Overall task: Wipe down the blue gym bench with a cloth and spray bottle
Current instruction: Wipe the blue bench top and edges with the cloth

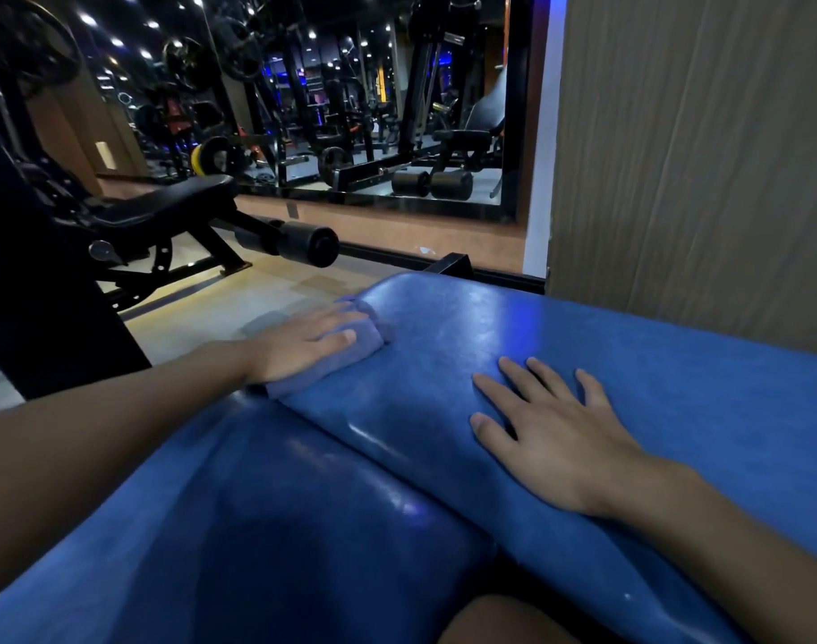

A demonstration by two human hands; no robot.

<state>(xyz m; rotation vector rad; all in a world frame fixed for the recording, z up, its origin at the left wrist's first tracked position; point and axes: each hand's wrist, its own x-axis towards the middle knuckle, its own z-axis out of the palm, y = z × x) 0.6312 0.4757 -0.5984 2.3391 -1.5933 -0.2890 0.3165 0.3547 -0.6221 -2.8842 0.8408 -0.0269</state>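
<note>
Cloth (351,346) looks soft, light; left hand (304,339) presses flat on it at bench (444,327) edge. Right hand (550,434) flat, fingers spread, steadying glossy padding.

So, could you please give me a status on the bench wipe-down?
Left hand flat on the cloth, pressing it at the edge of the blue bench. Right hand flat on the bench. Spray bottle not in view; nothing blocking.

A blue padded gym bench (444,346), its two pads meeting at a seam, carries a blue cloth (372,339) at its left edge under a flat left hand (304,343); a right hand (550,439) rests spread on the pad
</note>
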